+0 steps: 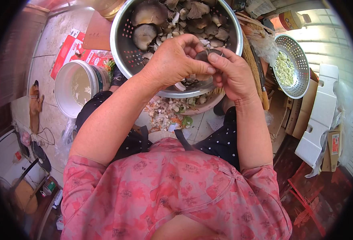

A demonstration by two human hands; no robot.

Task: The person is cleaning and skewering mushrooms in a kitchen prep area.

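A large perforated metal colander (120,64) holds many grey-brown oyster mushrooms (149,13) in front of me. Above its near right part, my left hand (176,60) and my right hand (232,70) meet around one dark mushroom cap (206,55). The right thumb presses on top of the cap, and the left thumb lies along its lower edge. Some of the fingers are hidden behind the cap and the hands. Mushroom trimmings (164,112) lie in a heap on the floor below the colander, by the rim of a pinkish basin (200,109).
At the left stand a white plastic bucket (71,69) with cloudy liquid and a reddish board (96,33). Farther left lies a brown dog (35,108). To the right are a straw broom (251,63), a smaller colander (301,57) with pale green pieces, and white foam packaging (316,120).
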